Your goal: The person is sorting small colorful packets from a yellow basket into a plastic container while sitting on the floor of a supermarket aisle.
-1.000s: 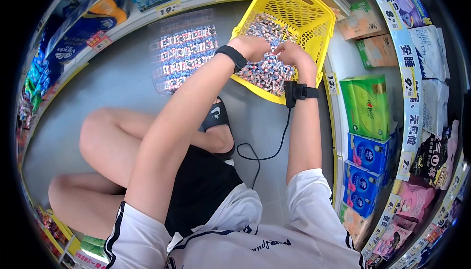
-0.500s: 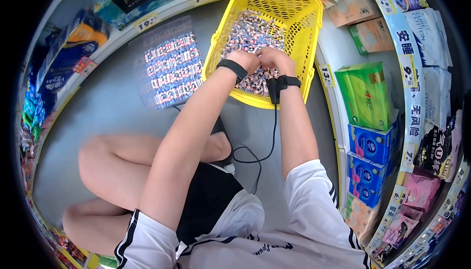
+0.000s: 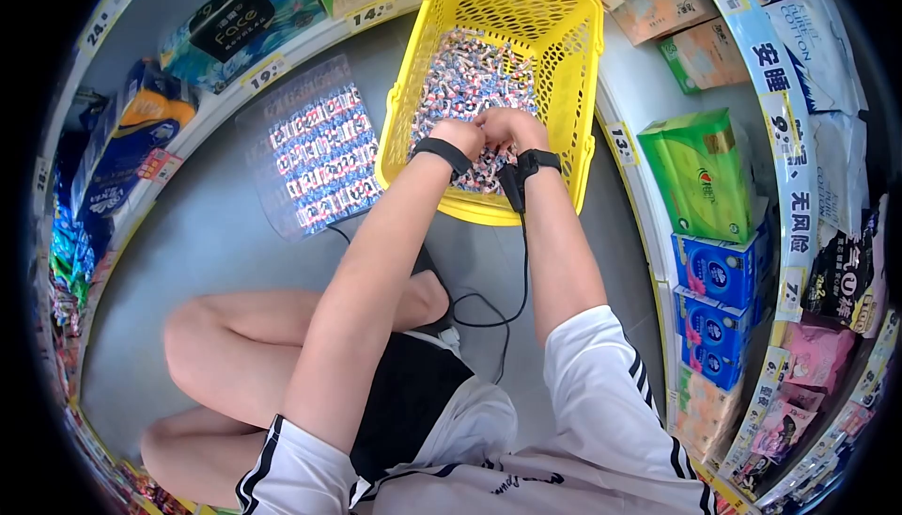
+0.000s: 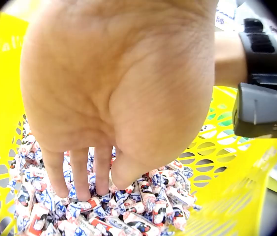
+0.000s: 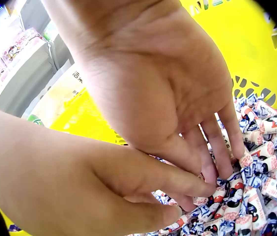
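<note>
A yellow basket (image 3: 584, 139) holds a heap of twist-wrapped candies (image 3: 479, 69) in white, blue and red paper. Both hands reach into its near half, side by side. My left hand (image 4: 119, 93) has its palm over the heap, its fingers extended down among the candies. The right hand (image 5: 163, 93) also points down, fingers fairly straight, tips at the candies. In the right wrist view the two hands' fingertips meet low in the middle. Left of the basket lies a clear plastic tray (image 3: 252, 139) with candies set in neat rows.
Shelves with tissue packs, such as a green pack (image 3: 700, 177) and blue packs (image 3: 714, 266), line the right side. More packs, including a teal box (image 3: 240, 22), stand at the back left. A black cable (image 3: 521, 280) hangs from the right wrist to the grey floor (image 3: 188, 252).
Both hands have moved from mid-basket towards its near side and closer together. The head view has shifted, so basket and tray appear further left.
</note>
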{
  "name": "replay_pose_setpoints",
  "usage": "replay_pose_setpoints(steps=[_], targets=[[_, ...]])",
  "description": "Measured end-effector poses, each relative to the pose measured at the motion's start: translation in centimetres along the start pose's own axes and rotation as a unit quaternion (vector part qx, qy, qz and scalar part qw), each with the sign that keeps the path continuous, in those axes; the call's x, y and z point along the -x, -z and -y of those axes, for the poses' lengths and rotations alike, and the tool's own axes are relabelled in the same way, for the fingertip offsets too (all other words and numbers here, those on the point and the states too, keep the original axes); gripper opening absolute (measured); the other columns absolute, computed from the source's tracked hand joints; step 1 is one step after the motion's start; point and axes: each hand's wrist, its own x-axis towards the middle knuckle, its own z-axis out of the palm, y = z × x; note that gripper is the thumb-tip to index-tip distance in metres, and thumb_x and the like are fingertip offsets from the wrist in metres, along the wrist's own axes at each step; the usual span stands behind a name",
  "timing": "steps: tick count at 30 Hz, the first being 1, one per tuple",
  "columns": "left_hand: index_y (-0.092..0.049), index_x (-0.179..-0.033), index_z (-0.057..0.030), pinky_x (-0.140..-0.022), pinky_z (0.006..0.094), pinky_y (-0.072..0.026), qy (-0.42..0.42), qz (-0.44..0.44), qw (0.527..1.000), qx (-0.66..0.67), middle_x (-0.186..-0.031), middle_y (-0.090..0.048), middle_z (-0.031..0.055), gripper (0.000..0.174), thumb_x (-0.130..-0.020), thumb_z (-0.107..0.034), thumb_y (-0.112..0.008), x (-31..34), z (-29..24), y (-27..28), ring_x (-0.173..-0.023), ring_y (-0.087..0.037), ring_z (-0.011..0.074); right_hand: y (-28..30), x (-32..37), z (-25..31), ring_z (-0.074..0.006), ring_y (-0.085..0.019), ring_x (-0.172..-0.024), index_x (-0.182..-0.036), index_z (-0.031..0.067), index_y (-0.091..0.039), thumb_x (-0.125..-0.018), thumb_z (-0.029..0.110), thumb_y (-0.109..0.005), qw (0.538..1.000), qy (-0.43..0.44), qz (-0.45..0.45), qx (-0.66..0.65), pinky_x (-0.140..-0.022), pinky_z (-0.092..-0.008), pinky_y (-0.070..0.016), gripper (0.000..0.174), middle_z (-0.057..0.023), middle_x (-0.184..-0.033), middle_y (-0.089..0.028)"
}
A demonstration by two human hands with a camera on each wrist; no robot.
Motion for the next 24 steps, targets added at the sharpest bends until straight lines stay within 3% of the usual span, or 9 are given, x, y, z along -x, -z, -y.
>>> replay_pose_setpoints(steps=[3,5,8,13,15,19,21,24], targets=[[-0.072,-0.114,-0.0124,-0.088,0.0432,-0.0554,-0.011,0.001,1.0,0.003,-0.111,-0.072,0.0161,0.028,-0.09,-0.017,-0.058,-0.7,0.4,-0.7,-0.105,-0.069,0.0327,0.0,-0.5,-0.7,-0.0186,-0.064,-0.073,-0.133,0.0235,-0.064,-0.082,0.008,-0.063,1.0,0.003,-0.004,0.023,-0.068,-0.0364,-0.0553,0.054,-0.0046,-0.09,-0.07],[-0.073,-0.102,-0.0029,-0.082,0.0442,-0.0576,-0.064,-0.036,0.995,0.067,-0.104,-0.073,0.0171,0.025,-0.091,-0.018,-0.057,-1.3,1.1,-1.2,-0.097,-0.072,0.0332,-0.1,0.1,-0.9,-0.0199,-0.067,-0.075,-0.126,0.0188,-0.069,-0.08,0.005,-0.064,0.998,0.036,-0.035,0.037,-0.068,-0.0367,-0.0551,0.048,-0.0053,-0.088,-0.073],[-0.071,-0.105,-0.0017,-0.082,0.044,-0.0574,-0.071,-0.017,0.995,0.075,-0.105,-0.073,0.0176,0.024,-0.089,-0.017,-0.06,-0.6,0.7,0.6,-0.098,-0.071,0.0339,0.4,2.0,-0.1,-0.0221,-0.073,-0.084,-0.105,0.0103,-0.077,-0.076,-0.002,-0.064,0.99,0.048,-0.131,0.009,-0.072,-0.0352,-0.0554,0.034,-0.0121,-0.091,-0.076],[-0.069,-0.107,-0.004,-0.085,0.0448,-0.057,-0.062,0.027,0.997,0.049,-0.109,-0.072,0.0174,0.023,-0.086,-0.01,-0.065,1.4,-0.5,4.0,-0.102,-0.07,0.0335,1.3,3.2,0.2,-0.0248,-0.073,-0.087,-0.105,0.0121,-0.078,-0.066,-0.005,-0.074,0.984,0.046,-0.172,-0.028,-0.076,-0.0359,-0.0564,0.043,-0.0147,-0.092,-0.076],[-0.069,-0.108,-0.0054,-0.086,0.0458,-0.0567,-0.047,0.008,0.997,0.059,-0.108,-0.071,0.0177,0.023,-0.084,-0.006,-0.065,2.6,-0.6,4.7,-0.103,-0.069,0.0345,1.0,3.9,0.4,-0.026,-0.073,-0.087,-0.107,0.0123,-0.078,-0.064,-0.003,-0.078,0.969,0.093,-0.23,0.019,-0.078,-0.0364,-0.0565,0.046,-0.0163,-0.092,-0.076],[-0.07,-0.104,-0.0065,-0.086,0.0473,-0.0565,-0.078,-0.062,0.993,0.06,-0.107,-0.071,0.02,0.022,-0.083,-0.003,-0.065,4.6,0.3,5.4,-0.104,-0.068,0.0364,0.4,5.3,0.8,-0.0264,-0.073,-0.087,-0.108,0.0137,-0.078,-0.067,0.006,-0.082,0.96,0.118,-0.255,0.014,-0.081,-0.0358,-0.0562,0.042,-0.017,-0.093,-0.076],[-0.071,-0.101,-0.0062,-0.084,0.0476,-0.0569,-0.094,-0.107,0.989,0.049,-0.106,-0.071,0.0202,0.021,-0.082,-0.002,-0.064,5.4,1.3,5.1,-0.103,-0.068,0.036,-0.1,5.7,1.4,-0.0233,-0.074,-0.083,-0.108,0.0132,-0.078,-0.068,0.008,-0.084,0.955,0.133,-0.264,-0.004,-0.08,-0.0351,-0.0564,0.041,-0.0157,-0.091,-0.076],[-0.072,-0.094,-0.0048,-0.08,0.0477,-0.057,-0.118,-0.189,0.974,0.04,-0.098,-0.071,0.0193,0.015,-0.082,-0.001,-0.063,6.8,2.5,4.7,-0.097,-0.069,0.0368,-1.2,6.7,2.6,-0.0165,-0.074,-0.081,-0.108,0.0047,-0.077,-0.07,0.003,-0.081,0.94,0.189,-0.271,-0.082,-0.077,-0.0314,-0.0569,0.038,-0.0129,-0.086,-0.076]])
